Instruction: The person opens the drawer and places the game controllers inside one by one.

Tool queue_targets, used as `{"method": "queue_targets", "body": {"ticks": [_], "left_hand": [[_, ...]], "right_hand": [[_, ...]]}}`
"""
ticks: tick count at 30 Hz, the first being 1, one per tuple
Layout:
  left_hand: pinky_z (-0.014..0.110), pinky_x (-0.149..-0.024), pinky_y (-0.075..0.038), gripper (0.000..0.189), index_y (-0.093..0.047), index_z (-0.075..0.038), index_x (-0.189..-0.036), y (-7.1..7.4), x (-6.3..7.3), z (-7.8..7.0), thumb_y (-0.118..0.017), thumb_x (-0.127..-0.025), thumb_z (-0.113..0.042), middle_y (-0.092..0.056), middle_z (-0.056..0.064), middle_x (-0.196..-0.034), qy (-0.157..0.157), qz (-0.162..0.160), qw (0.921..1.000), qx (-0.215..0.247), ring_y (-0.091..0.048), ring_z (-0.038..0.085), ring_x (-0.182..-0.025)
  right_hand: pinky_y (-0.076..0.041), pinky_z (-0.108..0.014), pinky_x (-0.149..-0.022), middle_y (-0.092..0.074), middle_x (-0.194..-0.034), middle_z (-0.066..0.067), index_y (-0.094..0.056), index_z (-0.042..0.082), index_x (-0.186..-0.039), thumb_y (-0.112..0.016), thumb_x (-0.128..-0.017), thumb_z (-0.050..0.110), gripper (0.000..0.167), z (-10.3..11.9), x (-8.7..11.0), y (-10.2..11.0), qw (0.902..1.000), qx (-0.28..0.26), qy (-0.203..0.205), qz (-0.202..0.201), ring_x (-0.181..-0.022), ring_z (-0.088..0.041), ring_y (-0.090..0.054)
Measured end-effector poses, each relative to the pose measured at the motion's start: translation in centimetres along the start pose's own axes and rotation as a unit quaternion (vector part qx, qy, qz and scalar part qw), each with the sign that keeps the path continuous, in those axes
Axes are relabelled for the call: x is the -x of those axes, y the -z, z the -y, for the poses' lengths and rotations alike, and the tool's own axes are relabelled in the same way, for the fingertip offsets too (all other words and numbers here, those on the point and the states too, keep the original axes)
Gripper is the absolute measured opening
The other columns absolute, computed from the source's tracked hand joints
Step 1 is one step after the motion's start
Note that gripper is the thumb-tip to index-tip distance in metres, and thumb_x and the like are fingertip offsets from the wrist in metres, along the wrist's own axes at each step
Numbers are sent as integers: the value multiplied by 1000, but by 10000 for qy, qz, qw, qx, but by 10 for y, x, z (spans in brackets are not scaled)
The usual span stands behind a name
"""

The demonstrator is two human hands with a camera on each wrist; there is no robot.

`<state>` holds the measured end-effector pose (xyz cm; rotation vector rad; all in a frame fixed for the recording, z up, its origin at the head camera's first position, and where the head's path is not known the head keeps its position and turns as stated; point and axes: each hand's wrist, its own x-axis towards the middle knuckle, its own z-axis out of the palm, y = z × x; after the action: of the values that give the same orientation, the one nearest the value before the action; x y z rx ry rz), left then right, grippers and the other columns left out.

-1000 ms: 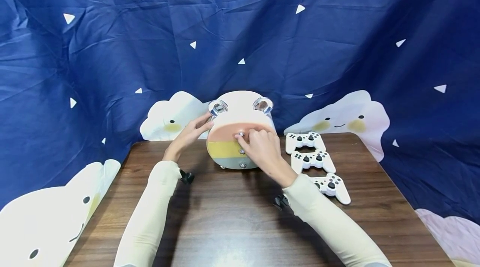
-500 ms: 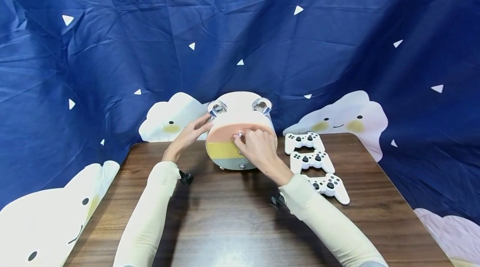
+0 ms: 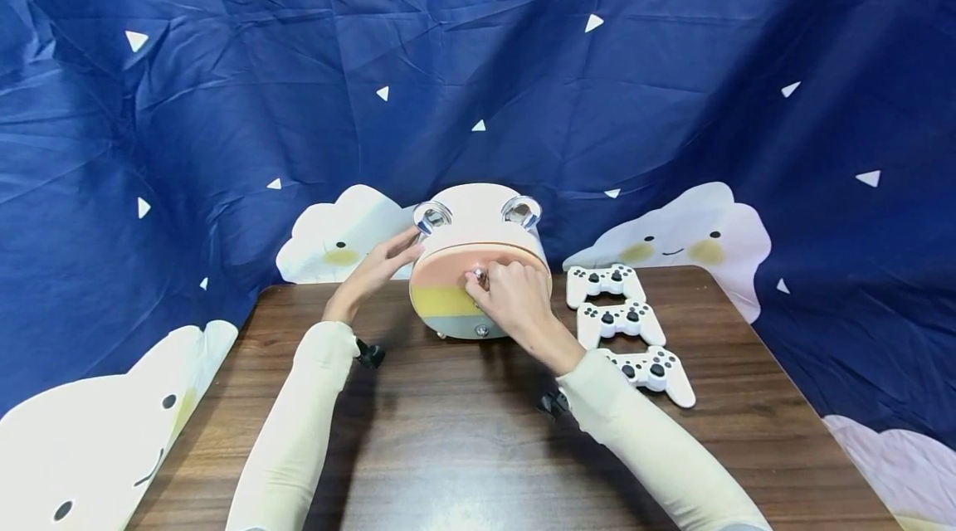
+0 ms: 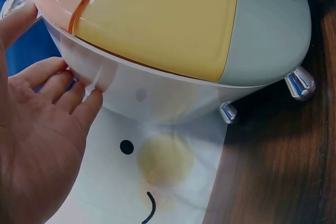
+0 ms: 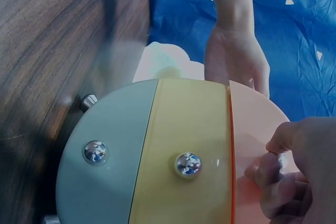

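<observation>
A small white drawer cabinet with two chrome ring-like eyes on top stands toward the back of the table. Its rounded front has a pink drawer, a yellow drawer and a grey-green drawer. My right hand pinches the chrome knob of the pink drawer, whose front sits slightly proud of the yellow one. My left hand rests its extended fingertips against the cabinet's side, below one eye. Chrome knobs on the yellow and grey-green drawers are untouched.
Three white game controllers lie in a column to the right of the cabinet, the nearest partly behind my right forearm. The brown wooden table extends toward me. A blue patterned cloth hangs behind.
The pink drawer has come forward a little, and a gap line now shows along its top edge. My right hand has shifted slightly toward me with the knob. The left hand stays in place.
</observation>
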<state>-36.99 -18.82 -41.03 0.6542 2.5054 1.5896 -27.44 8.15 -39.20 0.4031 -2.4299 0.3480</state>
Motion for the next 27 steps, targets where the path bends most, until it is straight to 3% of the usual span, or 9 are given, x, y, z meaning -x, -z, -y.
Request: {"method": "queue_targets", "body": {"ticks": [8, 13, 22, 27], "left_hand": [[53, -135, -20, 69, -38, -26, -167, 0, 2, 1, -58, -107, -53, -31, 2, -176, 111, -28, 9999, -23, -24, 24, -165], [52, -135, -21, 72, -36, -22, -168, 0, 4, 1, -58, -107, -53, -31, 4, -176, 102, -29, 9999, -19, -25, 24, -165], [53, -134, -22, 72, -37, -23, -168, -1, 3, 1, -58, -106, -54, -32, 3, -175, 48, -14, 10000, 38, -26, 24, -164], [52, -135, -20, 72, -37, -23, -168, -1, 2, 0, -58, -106, -55, -32, 2, -175, 53, -17, 10000, 38, -25, 22, -165]], "right_hand": [[-40, -44, -41, -46, -45, 1, -47, 20, -53, -72, -93, 42, 52, 4, 13, 7, 9990, -37, 279, -360, -44, -29, -57], [-37, -40, -40, -43, -44, 5, -44, 22, -53, -71, -93, 39, 51, 6, 21, 13, 9983, -146, 461, -328, -42, -23, -53], [-47, -43, -51, -39, -44, 10, -42, 25, -55, -72, -91, 37, 49, 11, 38, 27, 9963, -275, 665, -469, -42, -21, -53], [-38, -38, -42, -38, -46, 11, -39, 26, -55, -72, -91, 37, 50, 12, 47, 34, 9963, -297, 679, -442, -42, -19, -47]]}}
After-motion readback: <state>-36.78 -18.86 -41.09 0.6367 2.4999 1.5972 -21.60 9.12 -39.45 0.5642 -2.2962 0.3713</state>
